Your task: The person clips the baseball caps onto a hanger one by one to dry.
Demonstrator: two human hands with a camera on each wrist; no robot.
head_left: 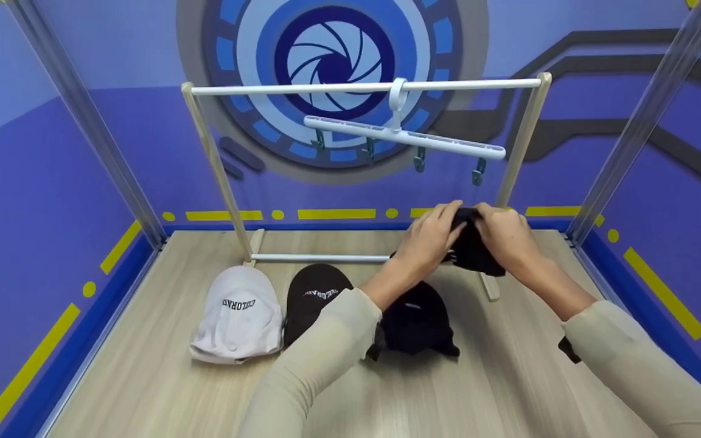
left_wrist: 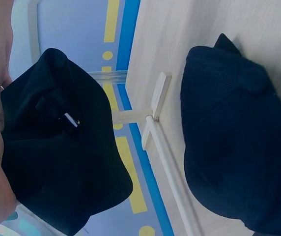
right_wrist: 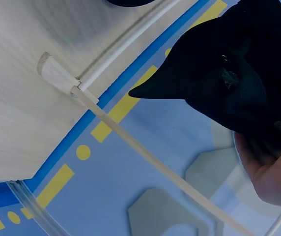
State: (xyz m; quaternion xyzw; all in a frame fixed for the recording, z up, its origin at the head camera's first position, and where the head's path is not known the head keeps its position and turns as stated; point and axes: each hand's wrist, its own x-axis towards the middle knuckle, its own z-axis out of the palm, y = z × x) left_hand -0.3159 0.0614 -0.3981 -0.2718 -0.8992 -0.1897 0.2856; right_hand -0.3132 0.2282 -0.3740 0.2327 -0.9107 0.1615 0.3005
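Between both hands a black cap (head_left: pixel 476 248) is held up in the air, below the right end of a white clip hanger (head_left: pixel 448 144). My left hand (head_left: pixel 428 238) grips the cap's left side and my right hand (head_left: pixel 504 236) its right side. In the left wrist view the cap (left_wrist: pixel 67 152) hangs with a small metal buckle showing. The right wrist view shows the right hand (right_wrist: pixel 278 172) pinching the cap's edge. Several grey-green clips (head_left: pixel 477 172) hang from the hanger, apart from the cap.
A white cap (head_left: pixel 238 316), a dark brown cap (head_left: pixel 314 298) and another black cap (head_left: pixel 417 319) lie in a row on the wooden table (head_left: pixel 162 389). The hanger hooks over the white top bar (head_left: pixel 289 89) of a wooden-legged rack. Patterned walls enclose the table.
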